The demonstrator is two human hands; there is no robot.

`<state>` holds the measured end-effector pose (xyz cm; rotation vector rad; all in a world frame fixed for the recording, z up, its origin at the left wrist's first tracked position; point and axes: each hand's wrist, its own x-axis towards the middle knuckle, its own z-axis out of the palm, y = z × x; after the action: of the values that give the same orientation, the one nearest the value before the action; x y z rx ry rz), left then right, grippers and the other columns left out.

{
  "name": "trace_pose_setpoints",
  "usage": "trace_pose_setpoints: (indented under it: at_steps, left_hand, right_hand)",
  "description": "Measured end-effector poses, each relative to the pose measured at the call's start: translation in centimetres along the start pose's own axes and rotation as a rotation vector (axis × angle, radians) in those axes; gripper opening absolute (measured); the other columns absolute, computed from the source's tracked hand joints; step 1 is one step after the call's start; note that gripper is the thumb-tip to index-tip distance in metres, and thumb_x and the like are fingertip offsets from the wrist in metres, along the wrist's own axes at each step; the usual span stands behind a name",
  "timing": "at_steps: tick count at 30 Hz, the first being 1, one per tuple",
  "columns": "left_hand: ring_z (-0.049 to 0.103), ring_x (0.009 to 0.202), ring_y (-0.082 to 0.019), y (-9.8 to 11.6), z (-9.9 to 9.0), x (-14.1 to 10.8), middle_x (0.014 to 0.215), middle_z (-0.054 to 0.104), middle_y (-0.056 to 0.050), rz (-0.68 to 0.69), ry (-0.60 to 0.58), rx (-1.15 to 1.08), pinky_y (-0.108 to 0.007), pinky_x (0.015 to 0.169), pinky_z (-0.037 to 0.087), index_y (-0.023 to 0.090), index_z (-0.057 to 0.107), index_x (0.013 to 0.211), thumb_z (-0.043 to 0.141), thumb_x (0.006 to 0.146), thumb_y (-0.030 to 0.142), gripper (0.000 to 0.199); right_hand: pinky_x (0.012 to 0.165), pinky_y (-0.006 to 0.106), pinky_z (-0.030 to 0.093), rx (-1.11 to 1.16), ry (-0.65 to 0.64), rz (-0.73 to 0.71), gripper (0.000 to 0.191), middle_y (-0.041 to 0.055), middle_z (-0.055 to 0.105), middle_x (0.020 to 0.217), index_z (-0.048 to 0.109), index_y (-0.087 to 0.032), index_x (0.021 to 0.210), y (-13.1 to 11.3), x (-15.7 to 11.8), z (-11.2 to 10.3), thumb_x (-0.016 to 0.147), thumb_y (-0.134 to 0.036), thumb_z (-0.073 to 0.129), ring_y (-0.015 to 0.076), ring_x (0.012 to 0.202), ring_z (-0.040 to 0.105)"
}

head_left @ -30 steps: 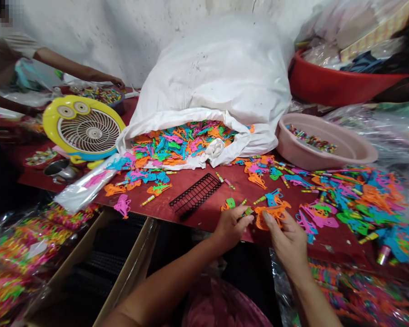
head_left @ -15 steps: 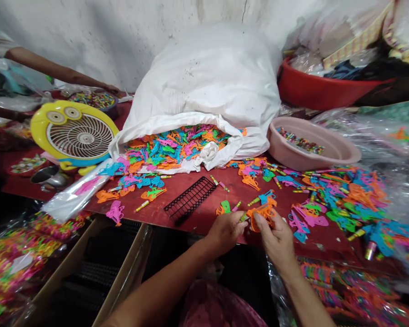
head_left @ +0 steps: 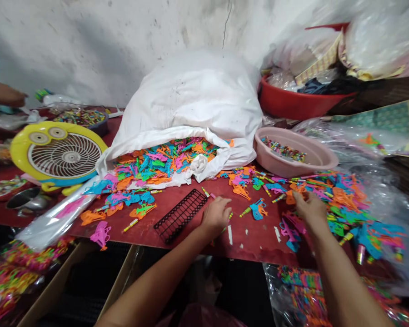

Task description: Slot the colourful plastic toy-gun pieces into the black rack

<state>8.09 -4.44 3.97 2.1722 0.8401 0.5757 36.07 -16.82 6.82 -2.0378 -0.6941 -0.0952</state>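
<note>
Our right hand point(head_left: 310, 210) is narrowing its fingers at an orange toy point(head_left: 292, 194) lying at its ten o'clock; whether they are gripping, and how its long axis is running, we cannot tell. Our left hand point(head_left: 215, 217) is curling, its hold hidden, and sitting nearer the blue toy point(head_left: 258, 210) at its three o'clock. Unlike earlier, our hands are working apart, not together.
</note>
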Motion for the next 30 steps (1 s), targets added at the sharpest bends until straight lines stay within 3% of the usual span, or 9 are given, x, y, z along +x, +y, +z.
trace_pose_setpoints:
  at_steps: [2,4,7,10,13,18,22,27,30]
  left_hand:
    - [0.06,0.107,-0.024,0.3,0.0,2.0,0.115,0.066,-0.011,-0.006,-0.022,0.09,-0.036,0.095,0.048,0.017,0.063,0.122,0.052,0.09,0.021,0.034]
    - [0.058,0.111,-0.025,0.6,0.3,3.9,0.119,0.065,-0.012,0.006,-0.041,0.192,-0.037,0.098,0.046,0.017,0.062,0.123,0.051,0.09,0.019,0.035]
    - [0.052,0.118,-0.028,1.1,1.0,6.2,0.128,0.061,-0.014,0.031,-0.06,0.31,-0.042,0.1,0.043,0.017,0.06,0.125,0.048,0.09,0.015,0.037]
    - [0.05,0.118,-0.031,1.4,1.6,6.8,0.13,0.06,-0.014,0.054,-0.099,0.363,-0.049,0.1,0.041,0.018,0.062,0.121,0.049,0.089,0.014,0.035]
    - [0.051,0.115,-0.032,1.1,1.5,5.8,0.121,0.064,-0.014,0.083,-0.14,0.399,-0.053,0.1,0.039,0.018,0.065,0.114,0.052,0.089,0.018,0.028]
    - [0.058,0.106,-0.025,-0.7,0.4,3.3,0.112,0.067,-0.011,0.019,-0.046,0.162,-0.043,0.096,0.044,0.016,0.064,0.109,0.055,0.087,0.016,0.024]
    - [0.062,0.085,-0.016,-1.0,0.5,2.5,0.109,0.065,-0.01,-0.149,0.16,-0.313,-0.031,0.08,0.05,0.014,0.054,0.123,0.063,0.085,0.024,0.04]
    - [0.056,0.053,-0.008,0.8,0.5,1.9,0.067,0.062,0.0,-0.357,-0.025,-0.857,-0.018,0.053,0.04,0.011,0.06,0.103,0.061,0.088,0.032,0.026]
    - [0.053,0.047,-0.007,1.3,-0.4,1.1,0.056,0.058,0.002,-0.409,-0.085,-1.025,-0.017,0.049,0.036,0.011,0.06,0.093,0.069,0.082,0.04,0.031]
  right_hand:
    - [0.087,0.057,0.042,-0.213,0.112,-0.111,0.048,0.0245,0.063,0.104,0.063,-0.009,0.112,-0.8,0.1,-0.2,0.078,-0.043,0.061,0.0398,0.103,0.056]
    - [0.089,0.052,0.041,-0.409,0.09,-0.31,0.044,0.0235,0.062,0.114,0.059,-0.011,0.122,-2.2,-1.1,0.9,0.087,-0.037,0.05,0.0376,0.109,0.054]
    - [0.086,0.044,0.042,-0.512,-0.249,-0.527,0.03,0.0147,0.067,0.105,0.066,-0.018,0.106,-4.4,-3.7,4.4,0.094,-0.031,0.042,0.0301,0.101,0.057]
    - [0.083,0.044,0.04,-0.652,-0.382,-0.515,0.024,0.0161,0.065,0.107,0.067,-0.018,0.099,-5.8,-5.4,7.8,0.092,-0.031,0.048,0.0319,0.104,0.054]
    - [0.081,0.042,0.038,-0.671,-0.43,-0.489,0.015,0.0144,0.063,0.104,0.065,-0.019,0.093,-5.9,-6.0,9.3,0.089,-0.028,0.053,0.0302,0.102,0.053]
    - [0.074,0.034,0.04,-0.254,-0.53,-0.472,0.01,0.0072,0.063,0.092,0.06,-0.019,0.089,-4.4,-6.3,8.0,0.085,-0.026,0.054,0.0213,0.085,0.055]
    - [0.067,0.028,0.043,0.252,-0.637,-0.235,0.022,-0.0006,0.061,0.079,0.061,-0.019,0.093,-4.3,-7.2,6.6,0.084,-0.039,0.06,0.0149,0.07,0.053]
    - [0.059,0.027,0.046,0.522,-0.735,0.041,0.039,-0.0026,0.06,0.068,0.062,-0.017,0.092,-6.5,-9.2,5.1,0.073,-0.048,0.075,0.0141,0.06,0.055]
    - [0.064,0.029,0.051,0.582,-0.763,0.065,0.039,0.0037,0.068,0.081,0.065,-0.017,0.102,-7.7,-10.1,3.7,0.083,-0.051,0.065,0.0163,0.066,0.062]
